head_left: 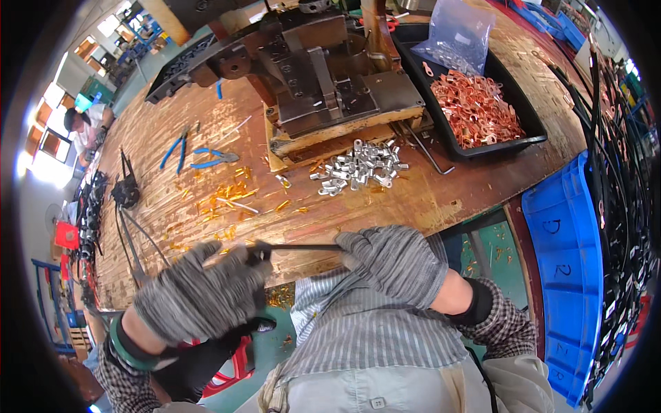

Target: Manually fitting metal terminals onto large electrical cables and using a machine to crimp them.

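A short black cable [303,247] stretches level between my two hands, just above the front edge of the wooden bench [227,131]. My left hand [206,292], in a grey knitted glove and slightly blurred, is closed around the cable's left end, where a thicker dark part shows. Gloved the same way, my right hand [399,265] pinches the other end, and its fingers hide that tip. Beyond the cable lies a heap of silver cable lugs [358,165], in front of a dark metal press [310,82]. Neither hand touches the heap or the press.
Blue-handled cutters [215,158] and yellow scraps [234,193] lie at left. Right of the press sit a hex key [430,153] and a black tray [509,146] of copper lugs [475,110]. A blue bin [564,275] and hanging black cables [626,206] border the right. Another person [88,131] is far left.
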A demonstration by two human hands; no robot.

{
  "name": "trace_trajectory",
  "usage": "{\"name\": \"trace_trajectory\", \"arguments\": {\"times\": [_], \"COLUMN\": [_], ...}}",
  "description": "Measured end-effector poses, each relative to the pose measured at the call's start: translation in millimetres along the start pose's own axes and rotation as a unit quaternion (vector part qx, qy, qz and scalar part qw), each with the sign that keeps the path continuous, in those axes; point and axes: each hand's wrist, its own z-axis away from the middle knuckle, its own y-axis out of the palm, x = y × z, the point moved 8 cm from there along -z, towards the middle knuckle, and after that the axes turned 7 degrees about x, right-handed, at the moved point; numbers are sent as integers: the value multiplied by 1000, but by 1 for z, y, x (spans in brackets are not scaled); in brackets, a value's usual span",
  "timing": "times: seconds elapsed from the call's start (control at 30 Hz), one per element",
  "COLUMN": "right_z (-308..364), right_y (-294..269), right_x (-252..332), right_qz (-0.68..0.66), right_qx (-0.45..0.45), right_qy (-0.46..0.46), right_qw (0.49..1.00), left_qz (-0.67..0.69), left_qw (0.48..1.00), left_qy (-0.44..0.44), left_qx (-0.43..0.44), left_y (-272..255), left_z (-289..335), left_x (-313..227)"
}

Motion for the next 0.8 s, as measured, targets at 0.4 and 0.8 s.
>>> {"name": "trace_trajectory", "arguments": {"times": [0.4, 0.8], "right_z": [-17, -9], "right_y": [39, 14], "right_x": [-29, -73], "right_qz": [58, 54], "right_qx": [-7, 101], "right_qy": [31, 121], "right_qw": [998, 986], "left_qz": [85, 254], "left_qw": [987, 926], "left_qy": [-57, -157], "left_qx": [-126, -230], "left_y": [9, 72], "left_z": [-47, -103], "left_x": [48, 42]}}
